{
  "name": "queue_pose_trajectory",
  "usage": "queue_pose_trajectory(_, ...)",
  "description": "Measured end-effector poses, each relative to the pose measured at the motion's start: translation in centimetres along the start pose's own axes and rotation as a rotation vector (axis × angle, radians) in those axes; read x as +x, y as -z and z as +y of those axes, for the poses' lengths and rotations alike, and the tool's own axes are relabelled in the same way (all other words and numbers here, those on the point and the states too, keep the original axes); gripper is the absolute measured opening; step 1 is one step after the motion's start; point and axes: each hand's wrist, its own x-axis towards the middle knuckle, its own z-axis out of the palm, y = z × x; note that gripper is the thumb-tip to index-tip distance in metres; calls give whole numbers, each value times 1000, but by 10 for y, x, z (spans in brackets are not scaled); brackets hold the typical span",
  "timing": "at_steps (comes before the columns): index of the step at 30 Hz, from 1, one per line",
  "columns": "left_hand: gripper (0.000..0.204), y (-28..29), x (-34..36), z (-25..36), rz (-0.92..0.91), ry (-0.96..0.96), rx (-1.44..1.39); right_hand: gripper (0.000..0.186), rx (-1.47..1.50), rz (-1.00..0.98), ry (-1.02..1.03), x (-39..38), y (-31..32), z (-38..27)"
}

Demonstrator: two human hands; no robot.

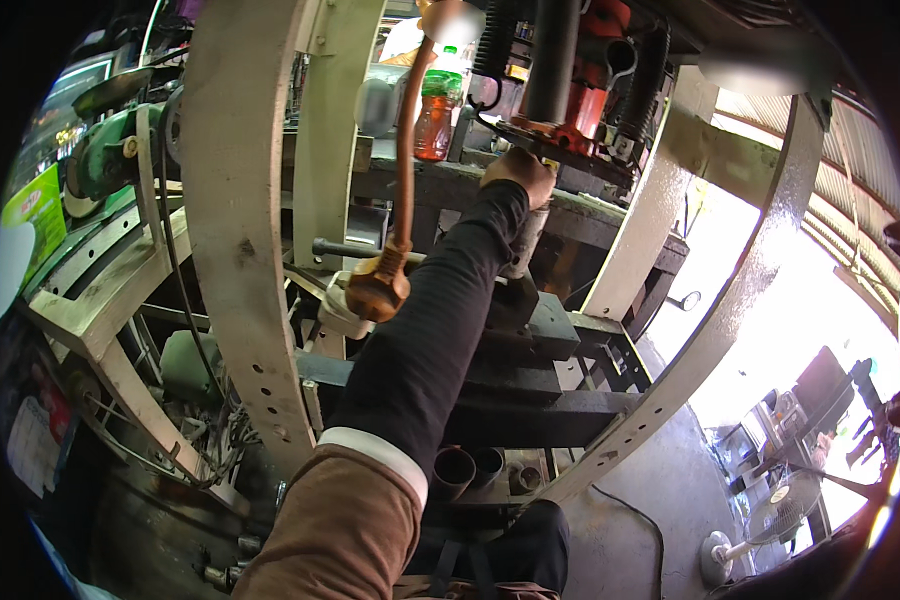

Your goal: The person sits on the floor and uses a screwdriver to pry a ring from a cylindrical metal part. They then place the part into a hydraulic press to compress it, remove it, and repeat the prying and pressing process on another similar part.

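My left arm, in a black under-sleeve and a brown outer sleeve, reaches forward between the uprights of a pale press frame (235, 230). My left hand (518, 175) is closed around the upper end of a grey metal cylinder (530, 240), its fingertips hidden. The cylinder stands on a dark metal block (540, 320) on the press bed. Just above the hand is the red-orange jack (582, 105) with its dark plate and coil springs (646, 85). A rusty rod (406, 150) with a thick rounded end hangs left of my forearm. My right hand is out of view.
Behind the frame, a bottle of red liquid (434, 125) stands on a workbench. A green bench grinder (105, 160) is at left. Several short tubes (453, 470) stand low between the uprights. A fan (775, 510) and a cable (655, 530) are on the right-hand floor.
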Motion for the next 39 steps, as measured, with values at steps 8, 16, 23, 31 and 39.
queue_pose_trajectory(8,74,13,-2,0,-60,-29,118,40,90,116,-1235,-334,-277,264)
queue_pose_trajectory(16,58,10,40,-23,-142,-287,-14,37,-280,-313,-1145,-495,-431,290)
queue_pose_trajectory(23,65,12,0,-2,-19,-4,48,9,49,175,-486,-120,-338,124)
queue_pose_trajectory(31,52,14,-17,-2,-108,-146,270,50,-15,518,480,248,-310,-100)
queue_pose_trajectory(39,48,7,-16,-4,124,-248,138,32,-218,336,373,360,-307,-149)
